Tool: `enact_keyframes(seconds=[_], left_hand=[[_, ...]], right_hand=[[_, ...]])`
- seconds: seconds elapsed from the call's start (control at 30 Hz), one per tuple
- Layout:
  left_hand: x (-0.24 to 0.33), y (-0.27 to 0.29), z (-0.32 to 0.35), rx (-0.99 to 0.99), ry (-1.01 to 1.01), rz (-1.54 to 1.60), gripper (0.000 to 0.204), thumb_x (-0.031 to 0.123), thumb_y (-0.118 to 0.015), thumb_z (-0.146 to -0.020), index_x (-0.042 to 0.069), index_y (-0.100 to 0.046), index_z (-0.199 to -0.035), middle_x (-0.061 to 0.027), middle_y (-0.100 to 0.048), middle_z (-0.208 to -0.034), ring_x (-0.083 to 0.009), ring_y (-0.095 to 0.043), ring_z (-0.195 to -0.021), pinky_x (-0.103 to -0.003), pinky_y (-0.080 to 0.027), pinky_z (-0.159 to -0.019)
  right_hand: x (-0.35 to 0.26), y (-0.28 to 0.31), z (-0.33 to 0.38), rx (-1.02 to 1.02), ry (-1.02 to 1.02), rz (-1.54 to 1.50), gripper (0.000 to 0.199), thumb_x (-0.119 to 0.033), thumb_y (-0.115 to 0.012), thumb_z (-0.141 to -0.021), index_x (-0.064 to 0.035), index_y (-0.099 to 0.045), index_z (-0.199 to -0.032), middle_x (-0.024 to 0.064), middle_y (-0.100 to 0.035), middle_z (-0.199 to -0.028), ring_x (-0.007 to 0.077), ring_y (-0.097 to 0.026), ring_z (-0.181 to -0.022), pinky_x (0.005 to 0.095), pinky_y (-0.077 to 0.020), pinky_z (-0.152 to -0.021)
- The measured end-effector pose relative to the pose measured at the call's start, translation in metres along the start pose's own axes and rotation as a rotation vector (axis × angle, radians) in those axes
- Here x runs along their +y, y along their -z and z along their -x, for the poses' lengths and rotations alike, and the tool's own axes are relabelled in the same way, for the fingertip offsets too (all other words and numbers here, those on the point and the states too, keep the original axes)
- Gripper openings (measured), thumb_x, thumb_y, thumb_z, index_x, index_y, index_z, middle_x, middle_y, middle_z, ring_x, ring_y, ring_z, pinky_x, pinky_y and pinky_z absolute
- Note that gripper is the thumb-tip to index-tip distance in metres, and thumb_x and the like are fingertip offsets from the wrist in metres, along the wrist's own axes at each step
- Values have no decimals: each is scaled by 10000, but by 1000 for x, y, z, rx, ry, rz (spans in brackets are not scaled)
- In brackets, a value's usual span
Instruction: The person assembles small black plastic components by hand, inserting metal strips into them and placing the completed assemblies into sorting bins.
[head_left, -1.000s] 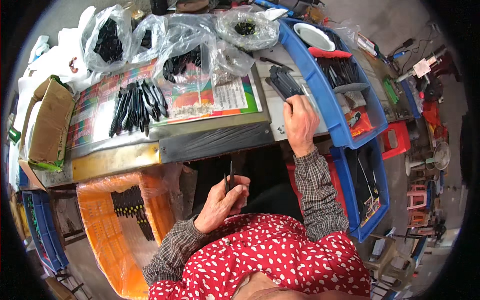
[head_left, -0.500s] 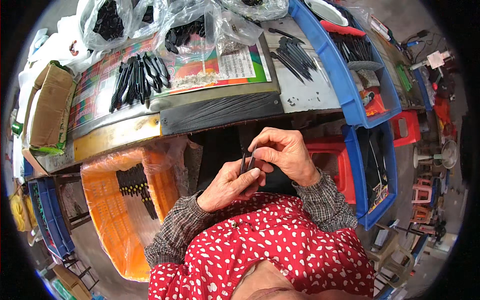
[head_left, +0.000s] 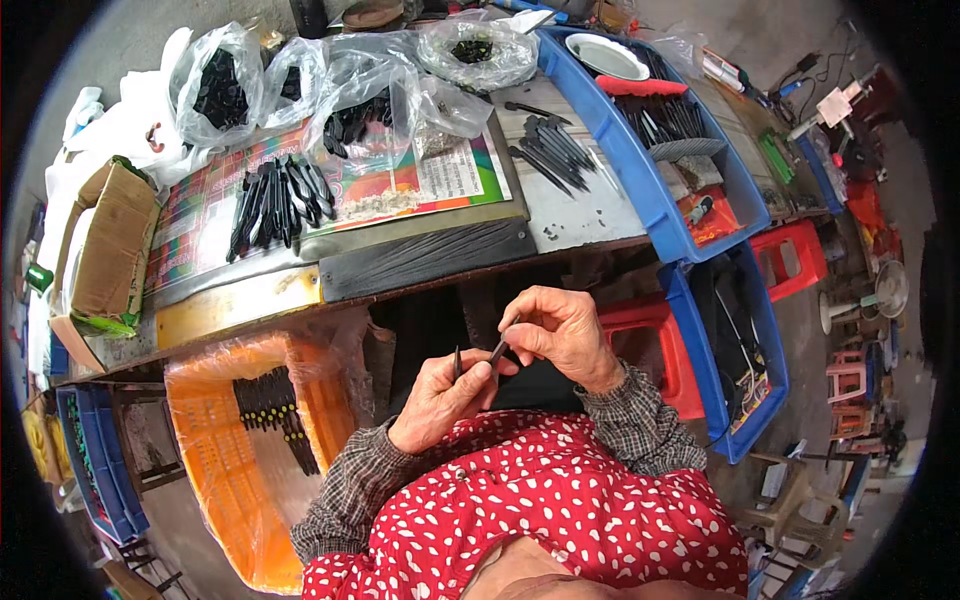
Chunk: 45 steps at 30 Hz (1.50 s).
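Observation:
My left hand (head_left: 432,405) is closed in front of my body. From its grip sticks up a slim black pointed stick (head_left: 458,362). A second dark slim stick (head_left: 498,351) runs between my two hands. With thumb and fingertips my right hand (head_left: 570,342) pinches its upper end. Whatever lies deeper in the left palm is hidden by the fingers. Ahead on the workbench lies a pile of glossy black slim pieces (head_left: 270,207), and further right a group of black pointed sticks (head_left: 555,150).
Clear bags of small black parts (head_left: 222,95) line the bench's back. At left stands a cardboard box (head_left: 112,240). Below it is a plastic-lined orange basket (head_left: 215,470) with black sticks. To the right are a blue bin (head_left: 735,225), a lower blue bin (head_left: 735,445) and a red stool (head_left: 690,390).
My view has shifted, showing more of the bench's back. The dark stick between my hands now leans more, and the hands sit slightly lower and further left in the picture.

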<state>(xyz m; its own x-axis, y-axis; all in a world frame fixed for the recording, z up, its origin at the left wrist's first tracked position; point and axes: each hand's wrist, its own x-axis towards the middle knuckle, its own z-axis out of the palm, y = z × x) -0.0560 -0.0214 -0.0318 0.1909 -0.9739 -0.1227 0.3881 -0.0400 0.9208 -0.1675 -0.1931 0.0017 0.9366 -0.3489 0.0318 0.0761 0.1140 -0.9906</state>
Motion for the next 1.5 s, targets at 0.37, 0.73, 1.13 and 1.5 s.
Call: enact_keyframes(seconds=[0.37, 0.73, 1.13, 1.5], left_hand=[[-10, -4, -2, 139, -125, -113, 198, 139, -553, -977, 0, -668, -1057, 46, -497, -633, -25, -414, -564, -191, -336, -499], [-24, -13, -8, 417, -385, -538, 152, 89, -589, -938, 0, -650, -1045, -26, -534, -634, -84, -498, -540, -237, -410, -504], [-17, -6, -12, 405, -365, -562, 155, 40, -573, -925, -12, -649, -1049, -61, -562, -662, -87, -525, -561, -236, -427, -517], [-17, -5, -15, 486, -463, -765, 147, 51, -595, -915, -11, -646, -1037, -99, -612, -672, -139, -586, -528, -261, -453, -503]], right_hand=[[3, -5, 1, 101, 82, 4, 99, -12, -675, -859, 1, -594, -802, 29, -573, -700, 54, -511, -497, 184, -390, -418], [20, -15, -2, 209, 107, -51, 131, -36, -683, -867, -25, -579, -788, 8, -582, -680, 31, -481, -490, 175, -369, -413], [16, -12, -8, 201, 37, -22, 107, -79, -671, -891, -25, -601, -831, -9, -581, -650, 28, -509, -527, 178, -392, -456], [15, -11, -11, 192, 52, -25, 121, -82, -664, -895, -25, -582, -828, -7, -576, -638, 26, -505, -504, 172, -391, -438]])
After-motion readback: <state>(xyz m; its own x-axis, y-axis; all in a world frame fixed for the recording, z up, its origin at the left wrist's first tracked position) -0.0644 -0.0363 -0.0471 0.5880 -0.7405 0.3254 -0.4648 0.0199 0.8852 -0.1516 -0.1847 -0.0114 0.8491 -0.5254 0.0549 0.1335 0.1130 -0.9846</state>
